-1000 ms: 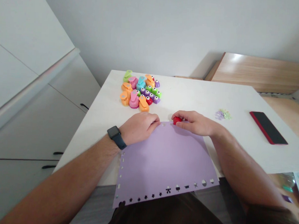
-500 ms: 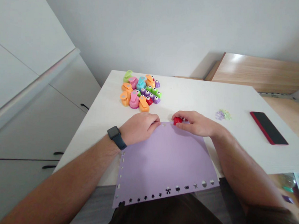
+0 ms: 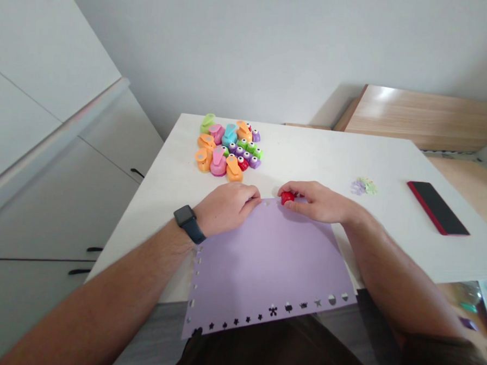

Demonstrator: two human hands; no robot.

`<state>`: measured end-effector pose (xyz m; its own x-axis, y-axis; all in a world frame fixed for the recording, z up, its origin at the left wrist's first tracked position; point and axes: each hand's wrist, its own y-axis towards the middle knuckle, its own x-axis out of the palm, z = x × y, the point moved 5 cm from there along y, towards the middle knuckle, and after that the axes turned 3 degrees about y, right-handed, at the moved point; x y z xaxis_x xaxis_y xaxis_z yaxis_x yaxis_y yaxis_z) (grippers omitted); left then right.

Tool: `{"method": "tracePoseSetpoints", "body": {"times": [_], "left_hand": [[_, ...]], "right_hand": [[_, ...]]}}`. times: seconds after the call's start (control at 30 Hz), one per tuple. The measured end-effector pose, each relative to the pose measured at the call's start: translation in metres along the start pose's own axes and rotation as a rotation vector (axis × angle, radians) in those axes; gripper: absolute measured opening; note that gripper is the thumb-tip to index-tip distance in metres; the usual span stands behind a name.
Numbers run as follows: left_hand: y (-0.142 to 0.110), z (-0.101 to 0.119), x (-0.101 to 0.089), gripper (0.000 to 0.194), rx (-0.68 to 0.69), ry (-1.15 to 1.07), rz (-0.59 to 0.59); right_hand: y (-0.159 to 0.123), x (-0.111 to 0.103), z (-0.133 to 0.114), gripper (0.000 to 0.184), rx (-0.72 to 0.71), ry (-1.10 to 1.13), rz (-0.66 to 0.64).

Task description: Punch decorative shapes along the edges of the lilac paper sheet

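A sheet of purple paper [image 3: 272, 255] lies on the white table, its near edge hanging over the front. Small shapes are punched along its left and near edges, with a few holes at the far edge. My left hand [image 3: 231, 206] pinches the far edge left of the middle; a dark watch is on that wrist. Just to the right, my right hand [image 3: 318, 201] holds a small red craft punch [image 3: 287, 198] between thumb and fingers at the same edge. The fingers partly cover the punch, and its mouth on the paper is hidden.
Several craft punches, large lever ones [image 3: 218, 162] and small ones [image 3: 247, 156], stand grouped at the back left of the table [image 3: 310, 153]. Purple and green paper cutouts [image 3: 364, 186] lie to the right. Beyond them is a black and red flat object [image 3: 437, 209]. White cabinets [image 3: 63, 195] stand at left.
Both hands keep their hold at the far edge of the paper. The red punch and my right fingers shift only very slightly.
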<state>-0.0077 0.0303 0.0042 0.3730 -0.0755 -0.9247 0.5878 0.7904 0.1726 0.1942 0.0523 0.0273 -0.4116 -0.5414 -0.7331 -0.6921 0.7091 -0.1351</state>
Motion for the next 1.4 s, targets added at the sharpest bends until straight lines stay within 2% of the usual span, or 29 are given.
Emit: {"method": "tracePoseSetpoints", "body": {"times": [1.4], "left_hand": [[-0.0001, -0.0015, 0.0017, 0.027, -0.01, 0.002, -0.014]], "right_hand": [[0.0003, 0.0006, 0.0049, 0.03, 0.04, 0.049, 0.013]]}}
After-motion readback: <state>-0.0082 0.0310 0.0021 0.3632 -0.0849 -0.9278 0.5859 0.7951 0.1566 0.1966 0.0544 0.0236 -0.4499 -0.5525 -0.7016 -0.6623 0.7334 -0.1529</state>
